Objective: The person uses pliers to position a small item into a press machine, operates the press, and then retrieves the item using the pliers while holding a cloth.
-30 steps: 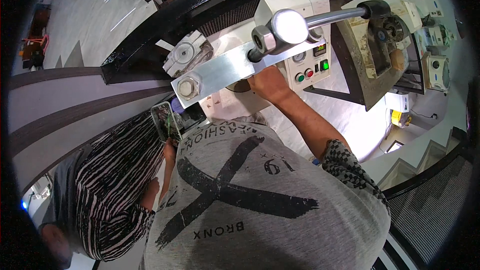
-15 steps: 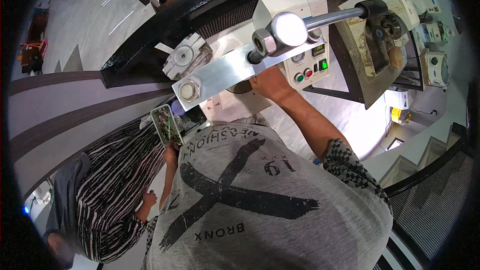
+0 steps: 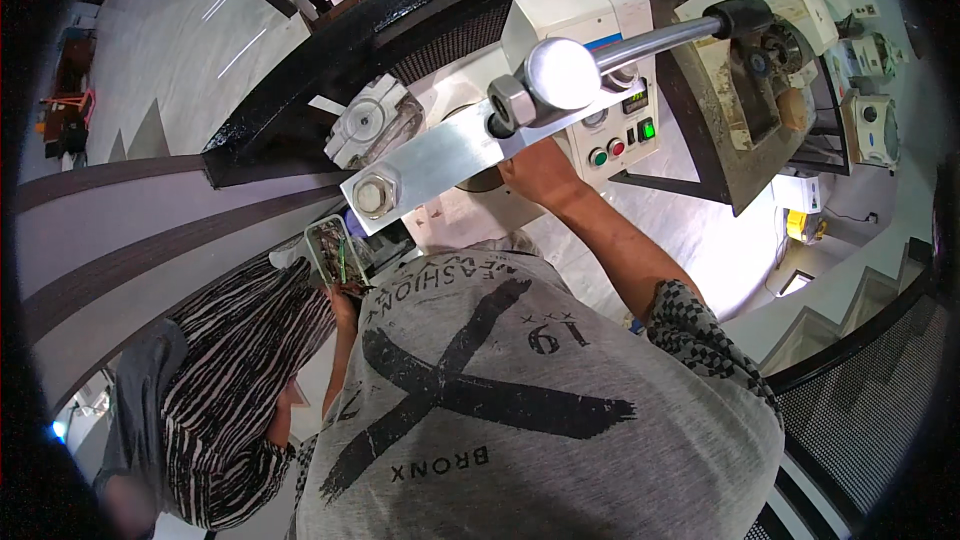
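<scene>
My right hand (image 3: 540,172) reaches in beneath a thick silver metal bar (image 3: 430,165) on a white bench machine. The bar and the hand's own back hide the fingertips, beside a dark round part (image 3: 484,180) of the machine. A large bolt (image 3: 375,197) sits at the bar's left end, and a long lever (image 3: 660,45) with a black grip crosses the other end. At the left, my left hand (image 3: 346,302) is at the near edge of a pale tray (image 3: 312,248) filled with small mixed pieces and a green strip. Its fingers are mostly hidden there.
The machine's panel (image 3: 622,135) has green and red buttons and a small display. Left of it stands a pale round-topped device (image 3: 368,120). A person in striped clothing (image 3: 235,380) is close on my left. Another dirty machine (image 3: 755,70) stands at right, near stairs (image 3: 830,325).
The view has shifted slightly. The person in stripes has moved, with their hand now lower. My right hand stays under the bar and my left at the tray.
</scene>
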The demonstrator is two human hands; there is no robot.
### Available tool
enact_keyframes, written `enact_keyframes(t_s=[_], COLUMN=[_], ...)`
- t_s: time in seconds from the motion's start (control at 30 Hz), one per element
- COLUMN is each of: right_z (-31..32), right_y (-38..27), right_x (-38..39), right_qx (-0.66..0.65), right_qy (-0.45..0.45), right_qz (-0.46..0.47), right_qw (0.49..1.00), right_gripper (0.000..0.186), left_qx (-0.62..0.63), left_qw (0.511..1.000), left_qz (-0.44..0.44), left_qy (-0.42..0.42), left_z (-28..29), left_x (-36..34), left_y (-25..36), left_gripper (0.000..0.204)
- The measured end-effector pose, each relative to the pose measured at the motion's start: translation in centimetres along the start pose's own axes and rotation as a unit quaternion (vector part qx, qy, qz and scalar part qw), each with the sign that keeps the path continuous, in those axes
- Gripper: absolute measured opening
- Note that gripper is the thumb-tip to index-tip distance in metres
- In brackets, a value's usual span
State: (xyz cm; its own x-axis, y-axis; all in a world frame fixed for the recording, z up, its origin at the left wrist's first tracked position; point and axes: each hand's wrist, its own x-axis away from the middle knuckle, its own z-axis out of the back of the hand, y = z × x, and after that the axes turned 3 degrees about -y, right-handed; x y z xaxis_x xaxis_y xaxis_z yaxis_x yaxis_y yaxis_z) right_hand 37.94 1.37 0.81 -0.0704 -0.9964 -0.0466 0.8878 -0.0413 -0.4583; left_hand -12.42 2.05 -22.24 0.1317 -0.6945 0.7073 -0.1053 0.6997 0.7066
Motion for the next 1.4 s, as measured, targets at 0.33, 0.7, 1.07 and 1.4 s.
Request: enact_keyframes(t_s=[0.33, 0.7, 1.07, 1.4], right_z=[-1.2, -1.0, 0.8, 0.0], right_y=[0.3, -1.2, -1.2, -0.4], right_x=[0.0, 0.1, 0.0, -0.1], right_qx=[-0.031, -0.017, -0.02, -0.006], right_qy=[-0.002, -0.037, -0.127, -0.016], right_qz=[-0.019, -0.103, -0.119, -0.053], right_qw=[0.999, 0.994, 0.985, 0.998], right_gripper=[0.026, 0.023, 0.022, 0.021], left_qx=[-0.036, -0.043, -0.054, -0.078], left_qw=[0.991, 0.996, 0.995, 0.994], left_qz=[-0.074, 0.008, 0.024, 0.018], left_qy=[-0.107, -0.075, -0.077, -0.081], left_z=[1.5, 1.6, -3.6, -6.5], left_x=[-0.7, -2.3, 3.6, 3.3], left_y=[-1.3, -2.0, 5.4, 8.5], left_gripper=[0.054, 0.045, 0.027, 0.029])
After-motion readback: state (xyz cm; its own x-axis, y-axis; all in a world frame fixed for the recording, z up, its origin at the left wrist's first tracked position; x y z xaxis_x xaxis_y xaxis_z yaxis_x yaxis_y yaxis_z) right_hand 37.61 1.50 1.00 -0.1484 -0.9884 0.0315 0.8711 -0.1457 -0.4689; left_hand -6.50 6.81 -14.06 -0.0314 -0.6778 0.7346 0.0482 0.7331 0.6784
